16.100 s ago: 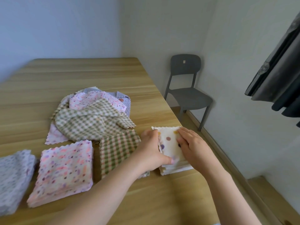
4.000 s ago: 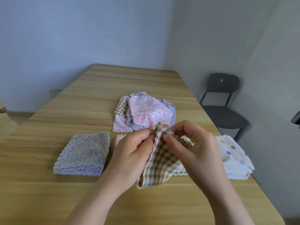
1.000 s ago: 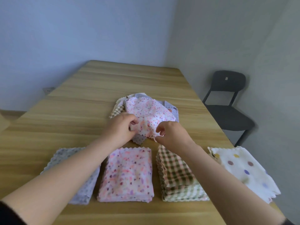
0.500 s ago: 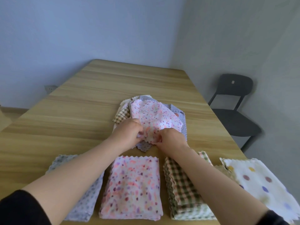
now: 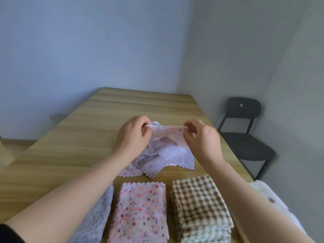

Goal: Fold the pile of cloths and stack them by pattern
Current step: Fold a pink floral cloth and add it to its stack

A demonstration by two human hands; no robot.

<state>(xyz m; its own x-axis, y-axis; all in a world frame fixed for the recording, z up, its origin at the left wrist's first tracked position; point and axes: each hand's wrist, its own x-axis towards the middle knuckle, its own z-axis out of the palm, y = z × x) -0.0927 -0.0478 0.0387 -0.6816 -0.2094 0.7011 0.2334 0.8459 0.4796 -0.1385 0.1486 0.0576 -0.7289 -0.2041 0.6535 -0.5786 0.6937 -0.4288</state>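
Wooden counter (image 5: 105, 120): left hand (image 5: 133, 137) and right hand (image 5: 203, 137) are pinching pink floral cloth (image 5: 168, 135) corners, risking snagging the lilac dotted cloth (image 5: 166, 158) beneath and mixing stacks.

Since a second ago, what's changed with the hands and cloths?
Both hands, left hand and right hand, have lifted the pink speckled cloth off the loose pile and stretched it between them. The folded pink stack and checked stack stayed put.

1 dark chair (image 5: 245, 135) (seat empty) beside the wooden table (image 5: 122, 109); wall outlet (image 5: 56, 118).
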